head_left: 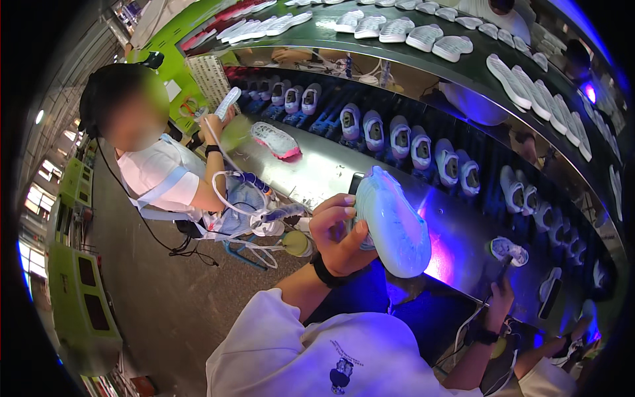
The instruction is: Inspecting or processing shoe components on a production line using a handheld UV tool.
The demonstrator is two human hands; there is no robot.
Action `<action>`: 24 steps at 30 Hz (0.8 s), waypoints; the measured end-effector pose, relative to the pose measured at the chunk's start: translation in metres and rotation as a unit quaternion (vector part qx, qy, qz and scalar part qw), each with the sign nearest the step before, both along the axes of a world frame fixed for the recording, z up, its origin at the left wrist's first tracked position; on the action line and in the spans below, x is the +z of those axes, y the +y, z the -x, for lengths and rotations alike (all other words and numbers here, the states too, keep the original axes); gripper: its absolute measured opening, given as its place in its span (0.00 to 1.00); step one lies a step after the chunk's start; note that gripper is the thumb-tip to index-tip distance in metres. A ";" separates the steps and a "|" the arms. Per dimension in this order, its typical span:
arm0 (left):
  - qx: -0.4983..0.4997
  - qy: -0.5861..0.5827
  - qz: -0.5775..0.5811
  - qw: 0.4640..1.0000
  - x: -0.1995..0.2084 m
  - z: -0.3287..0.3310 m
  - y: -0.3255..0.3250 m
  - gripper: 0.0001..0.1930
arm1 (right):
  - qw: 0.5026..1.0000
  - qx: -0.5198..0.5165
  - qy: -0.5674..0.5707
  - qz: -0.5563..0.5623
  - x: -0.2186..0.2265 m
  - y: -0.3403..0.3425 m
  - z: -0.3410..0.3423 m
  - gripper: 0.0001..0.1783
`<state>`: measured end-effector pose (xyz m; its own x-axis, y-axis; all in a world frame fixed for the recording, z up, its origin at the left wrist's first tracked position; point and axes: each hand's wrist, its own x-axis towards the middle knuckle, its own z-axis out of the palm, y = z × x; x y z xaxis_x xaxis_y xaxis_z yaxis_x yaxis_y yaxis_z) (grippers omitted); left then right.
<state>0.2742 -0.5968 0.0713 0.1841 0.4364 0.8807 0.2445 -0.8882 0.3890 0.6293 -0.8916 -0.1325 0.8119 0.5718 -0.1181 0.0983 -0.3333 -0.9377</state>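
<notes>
My left hand (338, 239) grips a white shoe (397, 228) near the middle of the view, raised above the metal bench. The shoe is tilted, its smooth face glowing bluish under violet light. The thumb presses its near side, and part of the grip is hidden behind it. At the right, my right hand (500, 303) is closed on a slim dark-handled tool (507, 263). That tool's tip reaches a small whitish, caked dish (510, 251) on the bench; what the tip looks like is too small to tell.
Behind the bench (324, 171), several white shoes (399, 137) stand in a row. White soles (397, 32) line the shelf above. A white and pink sole (275, 141) lies left on the bench. A co-worker (165, 165) sits at the left among hoses; another person's arm (549, 354) is at lower right.
</notes>
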 end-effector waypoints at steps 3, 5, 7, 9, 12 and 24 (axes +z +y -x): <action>-0.007 -0.010 0.011 1.000 -0.002 0.003 0.000 0.45 | 0.999 0.005 0.032 0.009 0.046 0.010 0.015 0.25; -0.031 -0.016 0.026 0.999 -0.004 -0.002 0.000 0.44 | 0.998 -0.025 0.046 -0.019 0.073 0.009 0.027 0.26; -0.055 0.018 -0.024 0.998 -0.011 -0.013 0.001 0.43 | 0.997 -0.063 0.019 -0.038 0.098 0.023 0.040 0.26; -0.115 0.055 -0.007 0.992 -0.024 -0.026 -0.003 0.40 | 0.993 -0.041 0.079 -0.078 0.119 0.026 0.052 0.27; -0.206 0.158 -0.001 0.966 -0.050 -0.038 -0.016 0.29 | 0.990 0.053 0.095 -0.094 0.163 0.038 0.075 0.27; -0.300 0.160 -0.015 0.940 -0.070 -0.070 -0.053 0.27 | 0.977 0.210 -0.037 -0.009 0.234 0.008 0.110 0.27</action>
<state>0.3446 -0.6499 0.0018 0.6472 0.1444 0.7485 -0.2047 -0.9129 0.3531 0.5197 -0.8834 0.1014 0.5106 0.8581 -0.0546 0.2913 -0.2324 -0.9280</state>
